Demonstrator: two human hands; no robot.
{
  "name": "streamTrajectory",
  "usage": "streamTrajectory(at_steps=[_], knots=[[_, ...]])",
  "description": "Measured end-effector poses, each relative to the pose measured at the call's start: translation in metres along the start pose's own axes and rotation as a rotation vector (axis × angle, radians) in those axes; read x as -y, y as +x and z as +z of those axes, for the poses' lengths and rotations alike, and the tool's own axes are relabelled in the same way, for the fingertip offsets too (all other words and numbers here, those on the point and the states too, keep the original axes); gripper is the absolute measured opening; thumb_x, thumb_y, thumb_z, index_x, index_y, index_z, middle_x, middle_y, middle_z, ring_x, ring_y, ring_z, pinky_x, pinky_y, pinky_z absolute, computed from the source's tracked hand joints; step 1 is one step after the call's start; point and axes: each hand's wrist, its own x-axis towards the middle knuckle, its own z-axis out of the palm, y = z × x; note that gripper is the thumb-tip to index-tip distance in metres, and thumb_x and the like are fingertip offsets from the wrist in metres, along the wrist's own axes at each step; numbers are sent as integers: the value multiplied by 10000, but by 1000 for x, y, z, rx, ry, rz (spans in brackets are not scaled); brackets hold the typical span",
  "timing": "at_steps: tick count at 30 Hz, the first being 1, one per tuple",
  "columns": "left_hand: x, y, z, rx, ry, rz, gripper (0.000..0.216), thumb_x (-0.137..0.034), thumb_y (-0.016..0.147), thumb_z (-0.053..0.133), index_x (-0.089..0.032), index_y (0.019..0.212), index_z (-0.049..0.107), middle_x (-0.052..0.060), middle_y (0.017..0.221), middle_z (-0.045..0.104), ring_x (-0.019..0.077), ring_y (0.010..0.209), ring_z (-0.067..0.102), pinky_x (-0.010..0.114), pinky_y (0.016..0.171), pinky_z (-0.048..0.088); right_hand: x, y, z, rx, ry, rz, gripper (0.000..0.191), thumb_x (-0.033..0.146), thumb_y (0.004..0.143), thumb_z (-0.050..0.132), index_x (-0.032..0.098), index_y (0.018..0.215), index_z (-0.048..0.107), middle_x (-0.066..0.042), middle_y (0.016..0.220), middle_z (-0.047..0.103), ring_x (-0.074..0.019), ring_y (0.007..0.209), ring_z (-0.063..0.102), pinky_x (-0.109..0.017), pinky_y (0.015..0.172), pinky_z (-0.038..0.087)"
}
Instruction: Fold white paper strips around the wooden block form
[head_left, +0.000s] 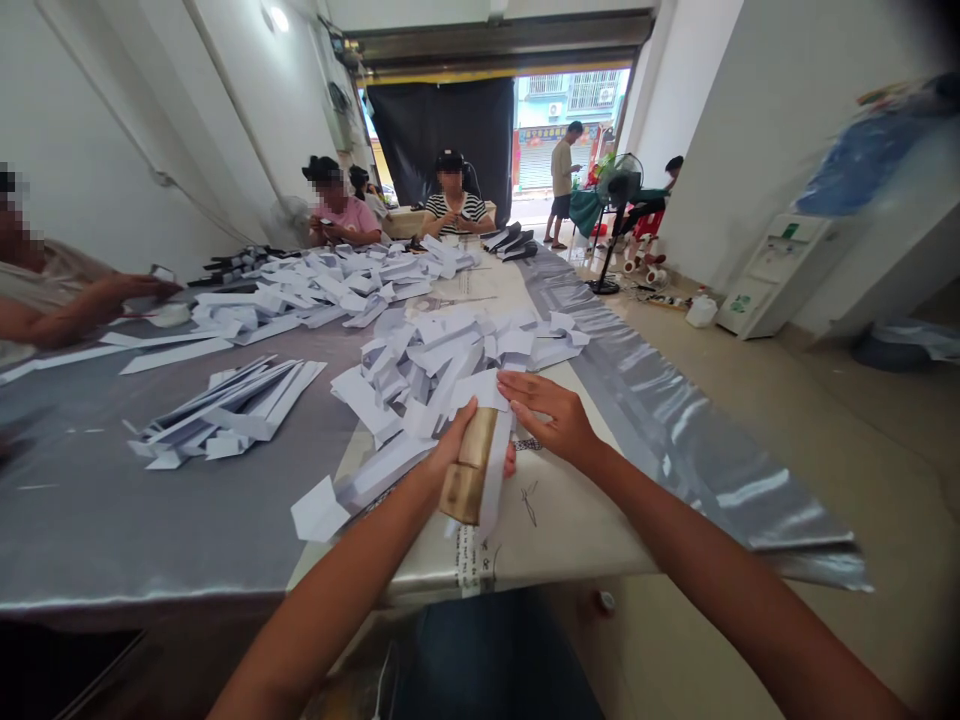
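Note:
My left hand (pixel 448 447) is wrapped round a flat, brownish-gold block (pixel 466 480) that looks like wood, its near end tilted down towards me. A white paper piece (pixel 478 390) covers the block's far end, and a white strip runs along its right side. My right hand (pixel 553 412) has its fingers stretched out, with the tips touching the right edge of that white paper. Just beyond both hands lies a heap of folded white paper pieces (pixel 420 350). One folded piece (pixel 320 510) rests left of my left forearm.
A stack of white strips (pixel 232 415) lies on the grey tablecloth (pixel 67 490). Farther back is another paper heap (pixel 330 280). People sit at the table's left and far side. To the right stand a fan (pixel 619 185) and a water dispenser (pixel 776 270).

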Motion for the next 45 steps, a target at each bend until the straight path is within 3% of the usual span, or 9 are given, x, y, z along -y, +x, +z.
streamTrajectory(at_steps=[5, 10, 15, 22, 31, 34, 36, 41, 45], knots=[[16, 13, 0, -149, -18, 322, 565, -557, 885, 350, -106, 1007, 668, 124, 821, 718, 234, 850, 676, 343, 827, 492, 12, -3, 21, -58, 82, 169, 438, 279, 867, 559, 262, 1304, 523, -46, 1378, 493, -200, 1272, 472, -383, 1087, 357], [21, 23, -7, -269, 51, 679, 509, -527, 823, 526, -163, 1168, 612, 85, 1179, 648, 233, 1212, 514, 372, 1079, 312, 20, -2, 26, 20, 61, 213, 646, 302, 785, 655, 282, 1383, 409, -45, 1452, 396, -237, 1298, 430, -412, 1064, 365], [20, 26, -9, -301, 188, 739, 486, -524, 804, 557, -201, 1161, 620, 50, 1247, 608, 234, 1302, 415, 387, 1136, 221, 14, -3, 27, 31, 308, 475, 632, 310, 789, 632, 309, 1379, 407, -9, 1466, 382, -249, 1288, 435, -376, 972, 452], [17, 28, -7, -266, 26, 817, 521, -605, 813, 485, -216, 1134, 613, 53, 1261, 590, 227, 1258, 460, 367, 1077, 317, 6, 1, 28, -61, 847, 732, 511, 392, 786, 611, 286, 1282, 547, 18, 1328, 554, -229, 1267, 466, -348, 1037, 399], [6, 16, -15, -600, 159, 1003, 244, -388, 760, 660, -170, 860, 704, -13, 815, 680, 122, 785, 605, 246, 787, 458, 2, -4, 36, 50, 993, 865, 571, 424, 775, 605, 257, 1312, 508, 1, 1283, 592, -228, 1231, 502, -353, 1020, 412], [10, 14, -15, -789, 332, 1058, 300, -403, 805, 605, -172, 966, 710, 17, 938, 706, 171, 894, 624, 296, 845, 464, 1, -7, 41, 48, 1001, 861, 571, 420, 778, 605, 253, 1314, 503, -18, 1266, 603, -234, 1218, 514, -365, 999, 432], [14, 12, -13, -830, 519, 1103, 350, -394, 860, 529, -189, 1107, 668, 39, 1109, 676, 208, 1061, 594, 342, 950, 431, -1, -8, 42, 23, 1014, 868, 549, 411, 781, 603, 247, 1298, 518, -36, 1278, 593, -240, 1208, 525, -375, 1001, 431], [20, 12, -10, -633, 970, 1152, 465, -337, 928, 397, -214, 1375, 426, 49, 1448, 401, 182, 1359, 328, 367, 1135, 239, -14, -3, 33, -52, 985, 877, 424, 403, 787, 588, 259, 1185, 599, -26, 1339, 538, -193, 1272, 464, -302, 1043, 378], [14, 14, -13, -653, 858, 1161, 362, -339, 917, 433, -221, 1223, 586, 68, 1317, 551, 188, 1278, 449, 384, 1103, 303, -18, 6, 19, 87, 908, 866, 379, 380, 786, 555, 243, 1133, 621, -34, 1243, 607, -188, 1185, 540, -282, 967, 435]])
